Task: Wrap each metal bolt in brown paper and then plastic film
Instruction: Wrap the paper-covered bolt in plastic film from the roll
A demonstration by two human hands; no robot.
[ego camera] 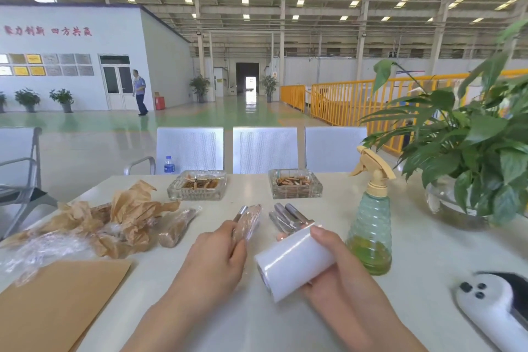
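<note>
My left hand (215, 258) grips a bolt wrapped in brown paper and clear film (248, 223); a bare metal end (240, 213) pokes out beside it. My right hand (333, 263) holds a white roll of plastic film (291, 261) just to the right of that bolt. Several bare metal bolts (287, 218) lie on the white table (414, 280) behind the roll. A finished wrapped bolt (177, 227) lies to the left. A flat brown paper sheet (57, 303) sits at the near left.
Crumpled brown paper and film (114, 226) pile up at the left. Two glass ashtrays (197, 184) (295, 183) stand at the back. A green spray bottle (370, 223), a potted plant (471, 151) and a white device (497, 308) occupy the right side.
</note>
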